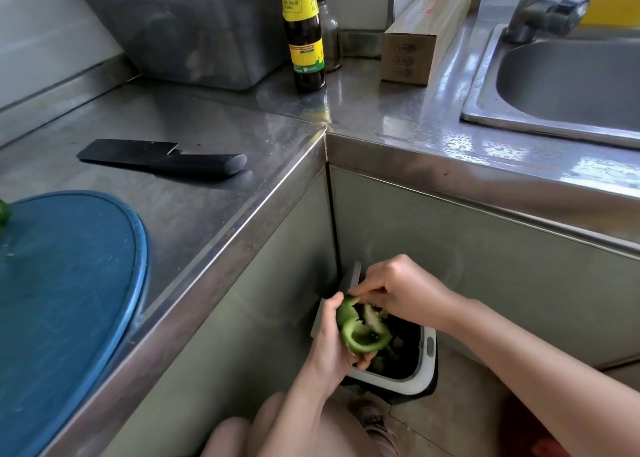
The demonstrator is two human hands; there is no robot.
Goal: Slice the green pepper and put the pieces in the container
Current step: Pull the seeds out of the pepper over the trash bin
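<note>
Low in the corner between two counters, my left hand (329, 338) grips a green pepper half (360, 333), hollow side up, over a small white-rimmed waste bin (424, 370) on the floor. My right hand (398, 288) pinches at the pale core and seeds inside the pepper's upper end. Green scraps lie in the bin. On the steel counter rests a black knife (162, 160), handle pointing right. A blue round cutting board (69, 300) lies at the left, with another green pepper piece (3, 212) at the frame's edge. No task container can be made out for certain.
A grey plastic tub (194, 30) stands at the back of the counter, beside a dark sauce bottle (303, 33) and a smaller glass bottle (330, 37). A long cardboard box (426, 33) lies near the steel sink (571, 82) and tap (543, 9). My knees are below.
</note>
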